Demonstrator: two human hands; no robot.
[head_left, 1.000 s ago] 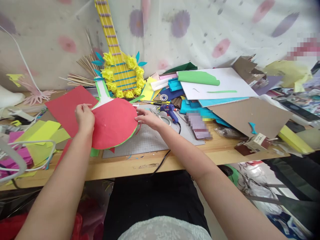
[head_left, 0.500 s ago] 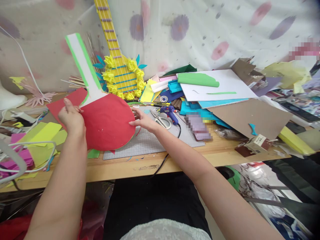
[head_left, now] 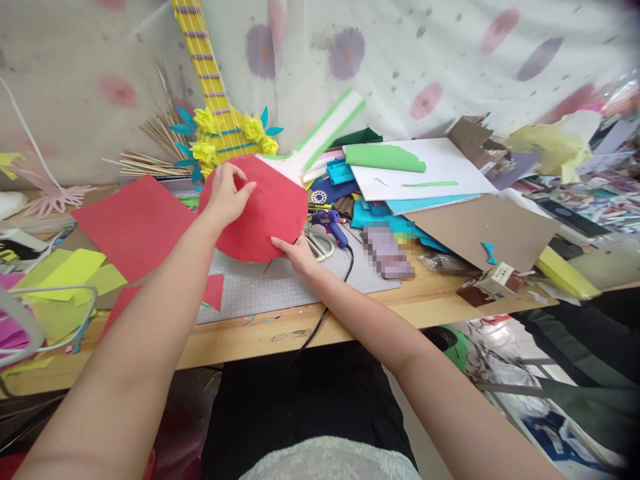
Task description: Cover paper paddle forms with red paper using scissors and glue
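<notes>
A white, slightly glossy sheet (head_left: 390, 50) covers the wall behind the desk, printed with large purple flowers (head_left: 347, 53), pink oval blossoms (head_left: 427, 101) and small grey spots. It looks greyer at the left and ripples in soft folds towards the right. Against it stands a long desk of pale yellowish-brown wood (head_left: 240, 350), its front edge scuffed in one dark patch. Below, a pale floor (head_left: 407, 410) and a grey metal bar (head_left: 510, 388) show. Light falls bright and even; the space underneath is dimmer.
</notes>
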